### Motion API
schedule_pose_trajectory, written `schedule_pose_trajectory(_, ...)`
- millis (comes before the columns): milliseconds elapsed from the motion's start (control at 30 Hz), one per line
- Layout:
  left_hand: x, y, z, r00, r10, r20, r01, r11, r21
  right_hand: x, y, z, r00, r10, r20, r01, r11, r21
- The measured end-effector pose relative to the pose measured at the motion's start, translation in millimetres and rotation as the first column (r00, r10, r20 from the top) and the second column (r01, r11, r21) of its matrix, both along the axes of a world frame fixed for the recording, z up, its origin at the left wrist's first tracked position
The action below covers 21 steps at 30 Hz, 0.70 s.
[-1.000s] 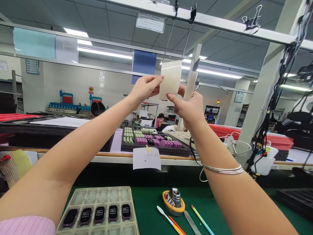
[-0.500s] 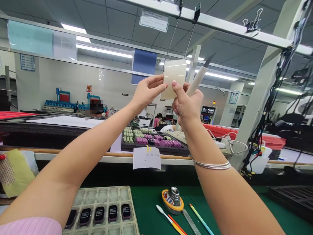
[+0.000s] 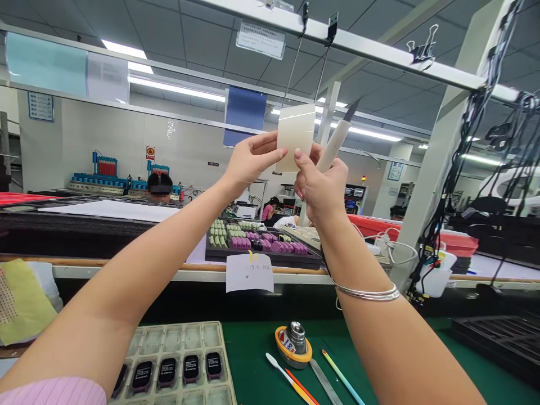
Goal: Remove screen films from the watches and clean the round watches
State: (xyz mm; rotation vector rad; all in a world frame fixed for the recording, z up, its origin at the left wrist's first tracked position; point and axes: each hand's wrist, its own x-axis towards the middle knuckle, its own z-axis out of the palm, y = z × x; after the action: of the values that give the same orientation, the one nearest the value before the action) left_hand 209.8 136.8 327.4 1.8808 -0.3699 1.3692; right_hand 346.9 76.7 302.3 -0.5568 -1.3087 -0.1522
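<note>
A pale cream rectangular sheet (image 3: 296, 132) with a shiny surface is raised in front of me at eye level. My left hand (image 3: 255, 156) is closed on its left edge, thumb in front and fingers behind. At its lower right edge, the thumb of my right hand (image 3: 323, 185) presses on the sheet. That same hand also grips a knife (image 3: 335, 143) with a white handle, its pointed dark blade slanting up to the right. The fingertips behind the sheet are partly hidden.
Below, a tray (image 3: 225, 360) holds several smartwatches (image 3: 167, 371). A tape roll with a metal piece (image 3: 295, 340), a white-tipped brush (image 3: 276, 363), a metal strip (image 3: 324, 382) and a pencil-like stick (image 3: 341, 376) lie on the green mat. A shelf bears a black tray (image 3: 264, 260) of green and purple pieces.
The view has shifted slightly, so most things sit a little further left. Both hands keep hold of the sheet, which has tilted slightly; the knife stays in my right hand.
</note>
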Motion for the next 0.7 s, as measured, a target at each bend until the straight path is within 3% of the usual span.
schedule_pose_trajectory(233,6.9,-6.8,1.8,0.994,0.092,0.066,-0.090,0.995,-0.032,1.7,11.6,1.7,0.987,-0.138,0.076,0.128,0.983,0.131)
schedule_pose_trajectory(400,8.9,-10.6,0.4,0.985,0.140,0.097,-0.131,0.987,-0.090,0.8,15.4,-0.3,0.976,-0.197,0.090,0.182,0.971,0.154)
schedule_pose_trajectory(700,5.5,-11.6,-8.5,0.997,0.037,0.068,-0.034,0.998,-0.043,1.8,3.2,-4.2,0.994,-0.077,0.071,0.077,0.997,-0.006)
